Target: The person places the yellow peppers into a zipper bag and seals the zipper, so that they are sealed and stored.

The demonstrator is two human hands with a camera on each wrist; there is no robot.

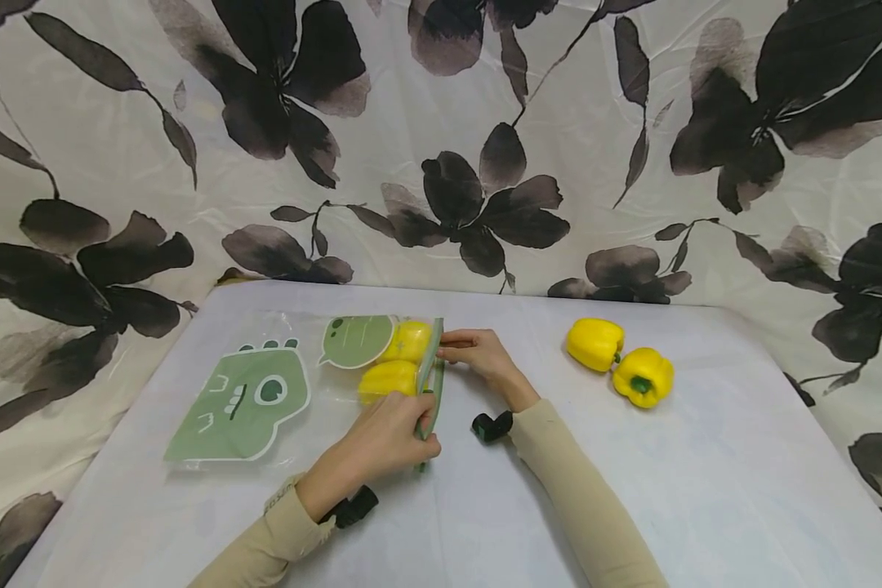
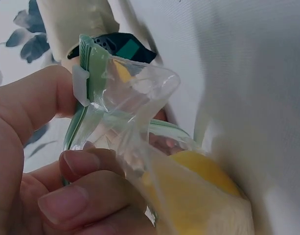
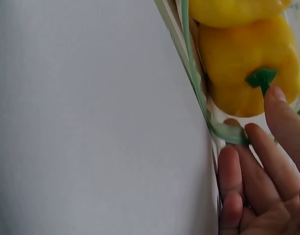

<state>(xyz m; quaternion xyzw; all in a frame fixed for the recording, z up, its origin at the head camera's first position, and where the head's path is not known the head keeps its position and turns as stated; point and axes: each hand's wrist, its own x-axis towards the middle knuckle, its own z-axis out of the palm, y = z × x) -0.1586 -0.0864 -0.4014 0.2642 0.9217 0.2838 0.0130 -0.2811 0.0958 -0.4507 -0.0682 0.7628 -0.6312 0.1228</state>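
A clear zip bag (image 1: pixel 429 355) with a green printed figure lies on the table, its green-edged mouth facing right. Inside are two yellow bell peppers, one farther back (image 1: pixel 414 339) and one nearer (image 1: pixel 386 380). My left hand (image 1: pixel 382 437) grips the near end of the mouth; in the left wrist view its thumb is against a white slider (image 2: pixel 80 84) on the zip strip. At the far end, my right hand (image 1: pixel 485 358) holds the rim. From the right wrist, the green strip (image 3: pixel 230 134) passes by its fingers, and the thumb is close to a pepper's green stem (image 3: pixel 261 78).
To the left lies another clear bag with a green cartoon print (image 1: pixel 246 404), flat on the white table (image 1: pixel 713 490). Two more yellow bell peppers, one behind (image 1: pixel 594 343) and one in front (image 1: pixel 643 376), sit together on the right. Behind the table hangs a flowered cloth (image 1: pixel 382 114).
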